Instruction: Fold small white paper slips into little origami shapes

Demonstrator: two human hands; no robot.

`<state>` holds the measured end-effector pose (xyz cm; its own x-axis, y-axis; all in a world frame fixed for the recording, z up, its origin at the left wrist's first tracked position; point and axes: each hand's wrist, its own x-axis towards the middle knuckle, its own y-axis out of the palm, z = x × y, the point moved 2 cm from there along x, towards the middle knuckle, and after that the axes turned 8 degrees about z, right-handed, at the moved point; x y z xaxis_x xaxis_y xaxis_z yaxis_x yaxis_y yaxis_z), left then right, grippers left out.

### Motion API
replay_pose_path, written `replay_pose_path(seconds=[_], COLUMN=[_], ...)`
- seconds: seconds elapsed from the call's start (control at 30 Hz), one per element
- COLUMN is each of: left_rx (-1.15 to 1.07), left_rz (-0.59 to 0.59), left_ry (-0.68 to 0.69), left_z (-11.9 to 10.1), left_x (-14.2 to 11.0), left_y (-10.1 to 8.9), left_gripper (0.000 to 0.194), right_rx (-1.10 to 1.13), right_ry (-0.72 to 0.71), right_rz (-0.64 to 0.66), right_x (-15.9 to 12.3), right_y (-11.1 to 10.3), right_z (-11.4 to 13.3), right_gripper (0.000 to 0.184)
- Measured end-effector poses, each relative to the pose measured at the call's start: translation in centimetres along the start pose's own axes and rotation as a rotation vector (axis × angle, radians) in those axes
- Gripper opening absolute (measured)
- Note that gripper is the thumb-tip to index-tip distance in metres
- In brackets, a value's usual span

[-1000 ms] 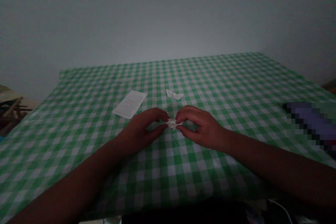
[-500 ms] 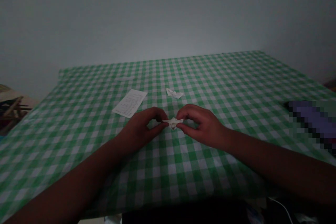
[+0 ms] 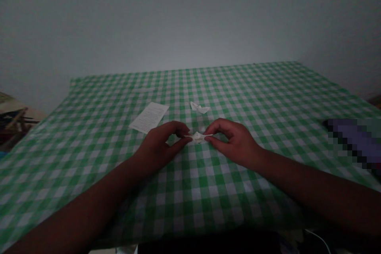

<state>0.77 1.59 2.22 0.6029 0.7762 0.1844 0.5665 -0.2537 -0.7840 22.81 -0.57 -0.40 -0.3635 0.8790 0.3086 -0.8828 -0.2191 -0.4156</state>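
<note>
On a green gingham tablecloth (image 3: 268,99), two bare hands pinch a folded white paper (image 3: 198,137)

At the middle of the cloth, the folded white paper sits between the person's hands, its long axis running side to side across the head camera's view and its narrow ends pointing toward each hand. The left hand (image 3: 157,147) closes thumb and forefinger on the left end, while the right hand (image 3: 235,143) pinches the right end, its fingers curved over the paper. Neither hand is clearly nearer; the paper is held between them, with the two hands just apart. Whether it touches the cloth cannot be told from this angle.

Behind the folded white paper and to its left, a printed paper slip (image 3: 149,117) lies flat at a slant. Directly behind it rests a small white paper scrap (image 3: 200,107). Well to its right, a pixel-blurred purple object (image 3: 355,139) lies on the cloth, too obscured to identify.
</note>
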Motion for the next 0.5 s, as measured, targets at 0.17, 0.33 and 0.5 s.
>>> replay_pose_path(seconds=[0.17, 0.33, 0.5], left_rx=[0.021, -0.017, -0.162], left_rz=[-0.021, -0.046, -0.077], left_ry=[0.012, 0.007, -0.021], left_z=[0.05, 0.05, 0.71], left_x=[-0.02, -0.02, -0.04], left_y=[-0.03, -0.07, 0.29], left_gripper=[0.014, 0.014, 0.018], right_rx=[0.02, 0.068, 0.117], right_ry=[0.009, 0.033, 0.032], right_rz=[-0.022, -0.05, -0.061], right_x=[0.04, 0.05, 0.2], right_y=[-0.08, -0.06, -0.08], right_z=[0.05, -0.28, -0.55], right_gripper=[0.005, 0.006, 0.009])
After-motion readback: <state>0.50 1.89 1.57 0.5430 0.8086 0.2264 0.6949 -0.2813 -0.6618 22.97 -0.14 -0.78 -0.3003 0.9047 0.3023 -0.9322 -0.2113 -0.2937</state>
